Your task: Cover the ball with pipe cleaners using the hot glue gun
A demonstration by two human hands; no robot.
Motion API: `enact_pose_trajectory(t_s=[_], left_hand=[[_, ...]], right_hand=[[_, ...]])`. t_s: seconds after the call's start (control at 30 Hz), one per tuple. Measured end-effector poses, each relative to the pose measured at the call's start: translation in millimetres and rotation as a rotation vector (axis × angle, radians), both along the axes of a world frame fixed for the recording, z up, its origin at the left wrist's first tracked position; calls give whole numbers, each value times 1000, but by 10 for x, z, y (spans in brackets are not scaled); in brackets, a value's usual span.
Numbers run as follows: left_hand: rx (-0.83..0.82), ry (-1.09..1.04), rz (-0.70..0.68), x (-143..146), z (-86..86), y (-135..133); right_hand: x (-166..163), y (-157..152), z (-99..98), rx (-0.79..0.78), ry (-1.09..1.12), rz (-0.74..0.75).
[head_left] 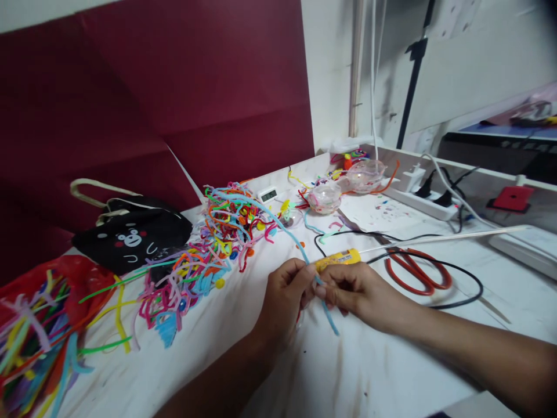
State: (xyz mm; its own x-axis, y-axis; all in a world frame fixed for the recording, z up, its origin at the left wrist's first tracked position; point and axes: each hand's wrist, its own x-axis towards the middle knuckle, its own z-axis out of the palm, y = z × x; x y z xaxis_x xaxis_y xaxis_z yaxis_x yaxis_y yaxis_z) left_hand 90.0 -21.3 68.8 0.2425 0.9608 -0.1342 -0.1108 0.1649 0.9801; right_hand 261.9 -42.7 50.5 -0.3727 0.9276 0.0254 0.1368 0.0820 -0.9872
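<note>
Over the tabletop (383, 377), left hand (284, 295) and right hand (360, 293) pinch a curved, fuzzy blue stem (289, 233).

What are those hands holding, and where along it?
A light-blue fuzzy stem, pinched by the left hand and right hand partway along, nearer the end closest to the person.

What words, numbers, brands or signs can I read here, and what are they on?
Nothing reads clearly.
Yellow cylindrical tool: dark print, too blurred.
Small white rectangular digital display: figures too small.
Black fabric bag with a cartoon face: curved white strokes, no clear letters.
White paper sheet: coloured marks, too small.
</note>
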Motion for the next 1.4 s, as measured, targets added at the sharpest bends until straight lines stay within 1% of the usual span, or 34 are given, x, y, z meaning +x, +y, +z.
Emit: enact_pose_trajectory(t_s=[0.1,0.27,0.43,0.53,0.63,0.73,0.8,0.93,1.0,1.17,1.27,1.4], left_hand=[[16,-31,73,-32,26,84],[17,-66,198,-133,71,269],[69,-82,283,-277,84,460],[81,-90,341,-349,106,560],[98,-96,381,-392,124,623],[110,-103,397,-418,121,657],[121,-111,406,-433,108,676],[143,-128,414,-452,71,713],[145,-134,406,-454,54,728],[153,-156,395,-464,37,771],[172,-174,398,-484,27,811],[195,-180,429,-511,-19,852]], right_hand=[[6,-12,19,-104,-34,88],[15,-10,36,-206,-94,210],[73,-20,29,-247,-245,362],[134,-24,58,-273,-325,445],[213,-3,112,-247,-369,488],[312,23,158,-136,-389,466],[383,24,170,-102,-396,433],[512,-36,147,-204,-324,383],[567,-86,126,-240,-260,327],[695,-170,110,-250,-165,168],[766,-171,100,-295,-162,139],[823,-170,33,-324,-122,133]])
